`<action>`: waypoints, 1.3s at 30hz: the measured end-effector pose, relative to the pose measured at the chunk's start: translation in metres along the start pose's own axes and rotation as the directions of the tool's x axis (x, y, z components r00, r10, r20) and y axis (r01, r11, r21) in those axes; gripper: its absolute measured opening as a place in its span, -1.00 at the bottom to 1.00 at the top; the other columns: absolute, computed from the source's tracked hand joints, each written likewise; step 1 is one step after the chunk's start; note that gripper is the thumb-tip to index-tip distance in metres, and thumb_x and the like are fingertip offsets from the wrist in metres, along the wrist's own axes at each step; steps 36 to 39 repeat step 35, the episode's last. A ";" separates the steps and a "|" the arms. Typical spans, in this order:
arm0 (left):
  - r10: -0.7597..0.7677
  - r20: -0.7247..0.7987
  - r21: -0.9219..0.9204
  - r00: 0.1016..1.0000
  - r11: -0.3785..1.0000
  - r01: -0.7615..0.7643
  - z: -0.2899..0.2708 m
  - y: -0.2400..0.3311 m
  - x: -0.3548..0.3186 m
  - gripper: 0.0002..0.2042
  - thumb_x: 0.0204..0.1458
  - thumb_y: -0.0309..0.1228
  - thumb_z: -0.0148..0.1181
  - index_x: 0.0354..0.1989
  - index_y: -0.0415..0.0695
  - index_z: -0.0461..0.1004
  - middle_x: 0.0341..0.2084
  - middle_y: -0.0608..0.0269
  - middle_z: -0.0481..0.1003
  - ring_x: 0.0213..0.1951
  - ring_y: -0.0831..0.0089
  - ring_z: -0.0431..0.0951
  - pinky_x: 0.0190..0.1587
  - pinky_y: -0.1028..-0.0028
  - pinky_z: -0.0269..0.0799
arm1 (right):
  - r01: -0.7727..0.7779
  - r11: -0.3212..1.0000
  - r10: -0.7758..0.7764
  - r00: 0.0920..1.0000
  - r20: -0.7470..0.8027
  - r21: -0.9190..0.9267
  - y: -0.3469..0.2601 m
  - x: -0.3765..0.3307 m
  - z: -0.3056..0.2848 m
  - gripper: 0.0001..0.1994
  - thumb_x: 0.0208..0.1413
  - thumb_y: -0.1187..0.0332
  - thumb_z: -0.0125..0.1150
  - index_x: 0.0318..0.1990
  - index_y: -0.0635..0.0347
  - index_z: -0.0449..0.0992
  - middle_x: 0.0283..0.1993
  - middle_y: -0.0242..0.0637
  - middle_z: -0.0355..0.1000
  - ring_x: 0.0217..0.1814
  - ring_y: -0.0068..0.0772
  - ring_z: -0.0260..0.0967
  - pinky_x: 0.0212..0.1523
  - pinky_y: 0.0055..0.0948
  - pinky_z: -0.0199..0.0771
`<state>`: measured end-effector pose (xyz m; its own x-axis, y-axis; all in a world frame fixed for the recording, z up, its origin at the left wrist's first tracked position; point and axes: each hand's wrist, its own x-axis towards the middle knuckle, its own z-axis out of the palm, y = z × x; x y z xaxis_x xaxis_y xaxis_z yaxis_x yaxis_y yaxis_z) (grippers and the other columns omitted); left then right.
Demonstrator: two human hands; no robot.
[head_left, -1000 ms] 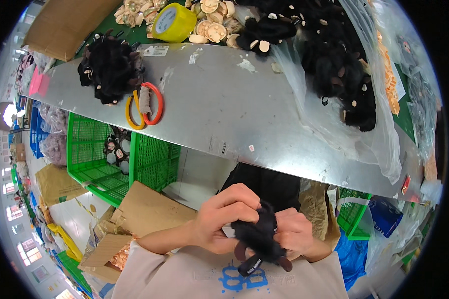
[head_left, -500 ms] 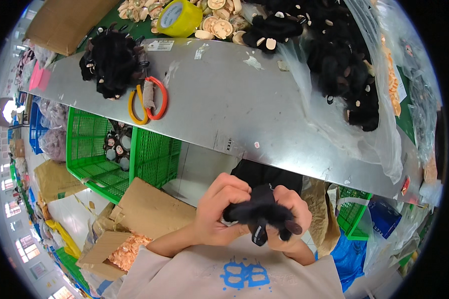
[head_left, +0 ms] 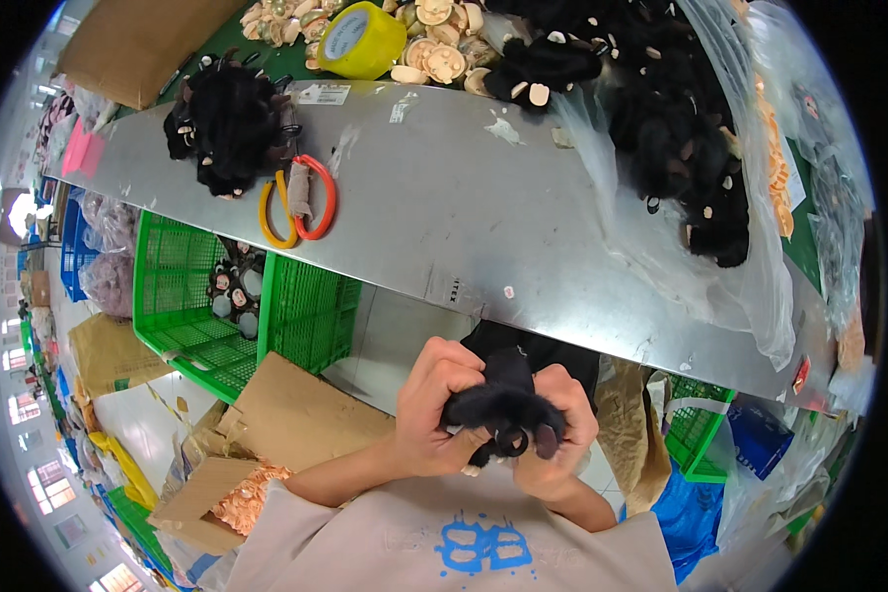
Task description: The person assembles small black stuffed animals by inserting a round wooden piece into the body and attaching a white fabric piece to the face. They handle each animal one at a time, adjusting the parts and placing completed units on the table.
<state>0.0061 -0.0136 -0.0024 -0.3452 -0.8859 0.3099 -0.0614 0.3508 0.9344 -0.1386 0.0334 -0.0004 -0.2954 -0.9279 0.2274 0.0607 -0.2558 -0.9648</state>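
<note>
Between my two hands, in front of my chest, is a black plush toy piece (head_left: 503, 405) with a brown ear and a small pale tip hanging low. My left hand (head_left: 436, 409) grips its left side with curled fingers. My right hand (head_left: 560, 429) is wrapped round its right side, by the ear. Much of the piece is hidden by the fingers. Beyond my hands lies the metal tabletop (head_left: 434, 197), with a heap of black plush pieces (head_left: 229, 123) at the left and a larger pile (head_left: 676, 128) in clear plastic at the right.
Scissors (head_left: 314, 197) with red and yellow handles lie near the table's edge. Yellow tape (head_left: 380, 44) stands beside pale face-shaped parts (head_left: 442, 61). Left below are a green crate (head_left: 192, 345) holding finished-looking monkey toys and a cardboard box (head_left: 192, 498) of peach-coloured pieces.
Both hands have shifted slightly left with the black plush piece. It has turned in my grip, and a pale tip now shows at its lower end.
</note>
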 end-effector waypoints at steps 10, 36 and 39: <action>-0.164 -0.036 0.037 0.986 0.986 0.165 0.000 0.012 -0.005 -0.65 0.02 -0.22 0.42 -0.30 -0.19 0.40 -0.21 0.08 0.38 -0.24 0.30 0.37 -0.18 0.40 0.33 | -0.134 0.986 0.125 0.988 0.094 0.097 0.003 0.002 -0.001 -0.73 0.13 0.34 0.36 -0.21 0.33 0.41 -0.32 -0.28 0.42 -0.36 -0.56 0.28 -0.37 -0.58 0.28; 0.131 0.055 0.122 0.990 0.983 -0.137 -0.014 0.022 0.003 -0.57 -0.14 -0.65 0.35 -0.25 -0.08 0.17 0.03 -0.29 0.32 -0.08 0.05 0.50 -0.11 0.24 0.55 | 0.193 0.978 -0.190 0.981 -0.037 0.082 0.010 -0.010 0.001 -0.57 -0.01 0.45 0.45 -0.01 0.35 0.42 -0.22 0.06 0.56 -0.26 -0.16 0.55 -0.28 -0.30 0.58; 0.131 0.055 0.122 0.990 0.983 -0.137 -0.014 0.022 0.003 -0.57 -0.14 -0.65 0.35 -0.25 -0.08 0.17 0.03 -0.29 0.32 -0.08 0.05 0.50 -0.11 0.24 0.55 | 0.193 0.978 -0.190 0.981 -0.037 0.082 0.010 -0.010 0.001 -0.57 -0.01 0.45 0.45 -0.01 0.35 0.42 -0.22 0.06 0.56 -0.26 -0.16 0.55 -0.28 -0.30 0.58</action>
